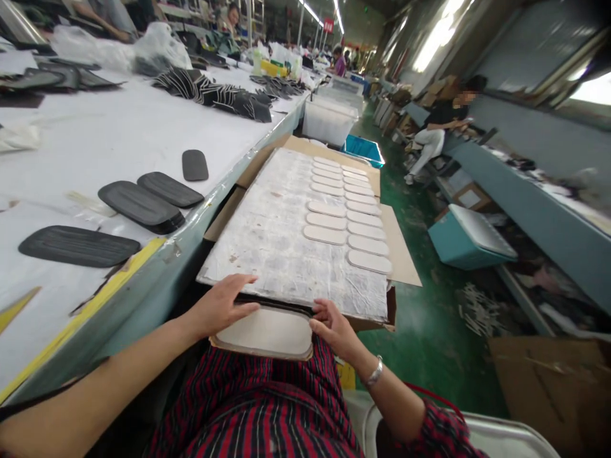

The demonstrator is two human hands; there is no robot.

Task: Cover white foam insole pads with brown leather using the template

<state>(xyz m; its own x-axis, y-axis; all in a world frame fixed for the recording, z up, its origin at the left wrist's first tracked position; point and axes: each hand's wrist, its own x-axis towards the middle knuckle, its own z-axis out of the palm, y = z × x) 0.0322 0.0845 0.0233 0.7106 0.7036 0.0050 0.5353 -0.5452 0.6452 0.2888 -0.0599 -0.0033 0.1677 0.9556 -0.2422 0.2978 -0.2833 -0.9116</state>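
Observation:
An oval pale piece (267,331) with a brownish edge lies flat at my lap, against the near edge of a white-covered board (267,248). My left hand (224,305) is at its left end, thumb on the top edge and fingers spread towards the board. At the right end is my right hand (334,327), its thumb and curled fingers closed on the piece's corner. Two columns of smaller pale oval pieces (365,245) lie on the board's right side.
Black oval pads (79,246) and a pile of dark pieces (214,92) lie on the long table (114,133) at left. Beyond the board stand clear bins (329,121) and a blue crate (363,149). A teal bin (470,235) and a seated person (439,124) are at right.

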